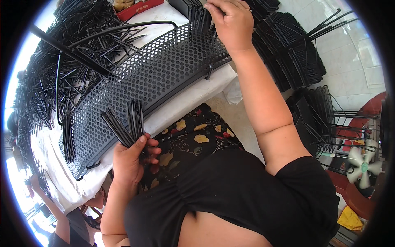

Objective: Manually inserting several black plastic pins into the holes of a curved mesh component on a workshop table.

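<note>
My left hand (131, 158) is closed around a fanned bundle of thin black strips (131, 121), which point up and away from me. They stand before the near edge of a curved black perforated panel (152, 78) with a tubular frame. My right arm reaches to the far right end of that panel. There my right hand (233, 22) has its thumb and forefinger bent toward each other, beside a row of upright black strips (198, 16). Anything between those fingertips is too small to make out. Another group of strips (68, 140) stands at the panel's left end.
A large heap of loose black strips (88, 41) covers the far left of the white-covered table (214, 86). A red box (140, 9) lies at the back. Stacked black panels (288, 49) and a fan (364, 166) are at right. Another person's arm (51, 203) shows at lower left.
</note>
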Action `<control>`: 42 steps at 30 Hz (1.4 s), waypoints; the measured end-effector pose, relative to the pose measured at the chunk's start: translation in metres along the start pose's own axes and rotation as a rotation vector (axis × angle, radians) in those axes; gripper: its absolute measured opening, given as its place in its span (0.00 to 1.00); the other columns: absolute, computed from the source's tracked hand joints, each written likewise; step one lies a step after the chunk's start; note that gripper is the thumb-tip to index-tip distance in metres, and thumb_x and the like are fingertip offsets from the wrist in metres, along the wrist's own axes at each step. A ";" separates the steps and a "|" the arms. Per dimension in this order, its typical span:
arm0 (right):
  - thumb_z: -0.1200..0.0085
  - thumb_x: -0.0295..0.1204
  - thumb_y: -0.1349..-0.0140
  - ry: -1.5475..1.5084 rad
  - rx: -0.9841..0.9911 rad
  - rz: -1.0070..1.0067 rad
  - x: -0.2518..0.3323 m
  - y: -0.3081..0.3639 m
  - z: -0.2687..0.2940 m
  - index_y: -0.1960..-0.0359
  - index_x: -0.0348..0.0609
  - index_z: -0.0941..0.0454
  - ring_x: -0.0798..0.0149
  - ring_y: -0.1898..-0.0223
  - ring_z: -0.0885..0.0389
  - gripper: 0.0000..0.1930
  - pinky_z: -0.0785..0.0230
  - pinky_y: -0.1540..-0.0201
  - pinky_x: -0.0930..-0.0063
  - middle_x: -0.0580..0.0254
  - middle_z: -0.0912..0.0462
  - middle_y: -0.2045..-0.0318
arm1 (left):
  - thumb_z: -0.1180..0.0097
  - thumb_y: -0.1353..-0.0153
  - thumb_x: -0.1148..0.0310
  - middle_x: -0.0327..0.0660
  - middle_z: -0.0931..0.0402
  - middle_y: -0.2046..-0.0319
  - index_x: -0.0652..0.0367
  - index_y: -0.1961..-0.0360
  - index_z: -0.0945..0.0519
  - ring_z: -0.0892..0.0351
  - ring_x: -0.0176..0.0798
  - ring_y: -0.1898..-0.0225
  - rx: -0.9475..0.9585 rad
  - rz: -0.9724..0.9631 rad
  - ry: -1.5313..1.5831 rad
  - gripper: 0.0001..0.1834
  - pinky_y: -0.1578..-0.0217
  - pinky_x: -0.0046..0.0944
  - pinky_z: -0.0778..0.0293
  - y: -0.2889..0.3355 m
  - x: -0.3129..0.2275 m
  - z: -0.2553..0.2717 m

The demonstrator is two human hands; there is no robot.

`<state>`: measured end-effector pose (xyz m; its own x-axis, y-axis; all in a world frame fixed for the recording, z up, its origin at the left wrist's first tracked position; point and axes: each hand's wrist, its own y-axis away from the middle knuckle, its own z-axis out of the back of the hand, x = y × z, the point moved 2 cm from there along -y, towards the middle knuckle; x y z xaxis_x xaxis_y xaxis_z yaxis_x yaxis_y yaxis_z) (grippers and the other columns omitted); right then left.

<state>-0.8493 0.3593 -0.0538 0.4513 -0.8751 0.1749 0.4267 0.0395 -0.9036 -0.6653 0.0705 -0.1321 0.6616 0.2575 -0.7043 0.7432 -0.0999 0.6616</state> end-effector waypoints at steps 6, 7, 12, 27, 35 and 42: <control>0.37 0.24 0.50 -0.312 -0.221 0.162 0.016 0.002 -0.002 0.71 0.36 0.18 0.51 0.62 0.19 0.05 0.30 0.54 0.62 0.54 0.16 0.68 | 0.47 0.34 0.70 0.48 0.20 0.68 0.67 0.57 0.26 0.18 0.39 0.72 0.000 -0.005 0.003 0.10 0.79 0.33 0.23 -0.001 -0.002 -0.004; 0.38 0.22 0.50 0.023 -0.016 0.082 0.022 0.008 0.008 0.72 0.36 0.18 0.52 0.62 0.19 0.04 0.30 0.54 0.62 0.54 0.16 0.67 | 0.47 0.34 0.70 0.48 0.20 0.68 0.67 0.57 0.26 0.18 0.39 0.72 0.004 -0.006 -0.007 0.10 0.79 0.33 0.23 -0.001 -0.004 -0.007; 0.38 0.25 0.43 -0.669 0.156 -0.453 0.025 0.049 -0.003 0.56 0.38 0.22 0.74 0.72 0.20 0.13 0.28 0.71 0.81 0.61 0.16 0.70 | 0.47 0.34 0.69 0.46 0.19 0.67 0.66 0.57 0.24 0.18 0.36 0.72 0.085 -0.022 -0.039 0.11 0.78 0.30 0.24 -0.003 -0.013 -0.022; 0.42 0.22 0.39 -1.321 0.940 -0.963 0.126 0.092 0.004 0.51 0.36 0.27 0.75 0.69 0.21 0.14 0.23 0.69 0.80 0.63 0.20 0.67 | 0.50 0.32 0.67 0.48 0.18 0.64 0.66 0.53 0.24 0.16 0.39 0.68 0.220 -0.021 0.029 0.13 0.77 0.33 0.20 0.000 -0.015 -0.027; 0.49 0.23 0.35 -1.152 0.961 -0.802 0.131 0.087 0.010 0.47 0.35 0.29 0.77 0.68 0.21 0.15 0.25 0.68 0.83 0.63 0.18 0.67 | 0.51 0.32 0.70 0.51 0.19 0.64 0.68 0.52 0.26 0.17 0.41 0.66 0.092 -0.111 -0.071 0.13 0.75 0.35 0.18 -0.002 -0.013 -0.018; 0.52 0.25 0.33 -1.403 0.844 -1.022 0.097 0.077 0.021 0.52 0.38 0.26 0.67 0.66 0.15 0.10 0.22 0.69 0.79 0.54 0.15 0.65 | 0.52 0.32 0.71 0.52 0.20 0.64 0.68 0.55 0.27 0.17 0.44 0.67 0.084 -0.106 0.013 0.11 0.74 0.37 0.18 0.002 -0.012 -0.015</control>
<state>-0.7564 0.2871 -0.0980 -0.1488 0.2221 0.9636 0.9131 0.4050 0.0476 -0.6728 0.0812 -0.1185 0.5782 0.2828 -0.7653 0.8148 -0.1520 0.5594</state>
